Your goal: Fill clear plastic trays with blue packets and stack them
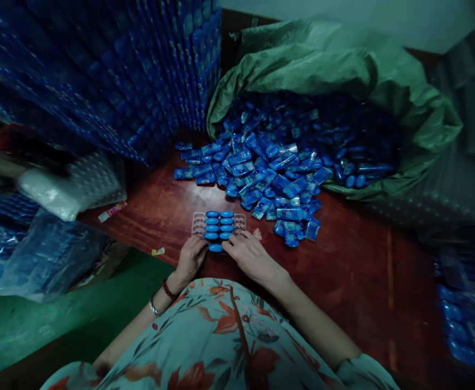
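Note:
A clear plastic blister tray (199, 218) lies on the table near my body. Glossy blue oval pieces (212, 221) fill its two middle columns, while the outer cavities show no blue. My left hand (192, 257) has its fingers bent and closed on the tray's near left corner. My right hand (250, 257) reaches over the near right part, its fingertips together at a blue oval piece (226, 236) in the right filled column. Another blue oval piece (215, 247) sits at the near end between both hands. My fingers partly hide the tray's near edge.
Small blue wrapped packets (257, 173) spill from a large green woven sack (330, 59) onto the red-brown table (343, 260). Tall stacks of filled blue trays (148, 81) stand at the left. Clear empty trays (95, 176) and bagged blue goods (50, 254) are at far left.

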Action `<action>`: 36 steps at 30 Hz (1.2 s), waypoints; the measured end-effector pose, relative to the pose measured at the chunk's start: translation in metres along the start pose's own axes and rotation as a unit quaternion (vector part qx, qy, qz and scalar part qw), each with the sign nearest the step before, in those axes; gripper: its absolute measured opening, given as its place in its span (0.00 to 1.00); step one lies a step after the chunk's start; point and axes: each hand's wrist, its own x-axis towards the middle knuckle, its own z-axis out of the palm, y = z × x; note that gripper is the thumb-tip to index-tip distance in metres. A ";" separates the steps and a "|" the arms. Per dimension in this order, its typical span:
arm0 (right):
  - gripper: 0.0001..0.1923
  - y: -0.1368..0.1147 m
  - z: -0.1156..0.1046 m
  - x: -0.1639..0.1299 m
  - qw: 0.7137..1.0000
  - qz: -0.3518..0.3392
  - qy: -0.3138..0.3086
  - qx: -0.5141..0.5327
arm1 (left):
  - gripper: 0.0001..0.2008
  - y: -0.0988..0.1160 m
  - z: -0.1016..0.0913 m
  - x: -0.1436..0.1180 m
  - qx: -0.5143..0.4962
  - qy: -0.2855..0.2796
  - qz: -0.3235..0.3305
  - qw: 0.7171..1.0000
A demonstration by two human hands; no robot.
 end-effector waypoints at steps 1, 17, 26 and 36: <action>0.13 0.001 0.002 0.000 1.000 -0.004 0.006 -0.002 | 0.09 -0.001 0.001 0.000 0.025 0.002 -0.003 1.000; 0.29 0.006 0.061 0.023 0.944 0.005 0.273 0.187 | 0.04 -0.013 -0.003 0.004 0.035 -0.011 -0.145 0.989; 0.33 0.015 0.077 -0.017 0.929 0.086 0.205 0.296 | 0.32 0.009 -0.038 0.003 0.058 0.012 -0.077 0.995; 0.15 0.002 0.080 -0.007 0.967 0.064 0.224 0.102 | 0.26 0.003 -0.022 0.039 0.086 -0.090 0.057 0.991</action>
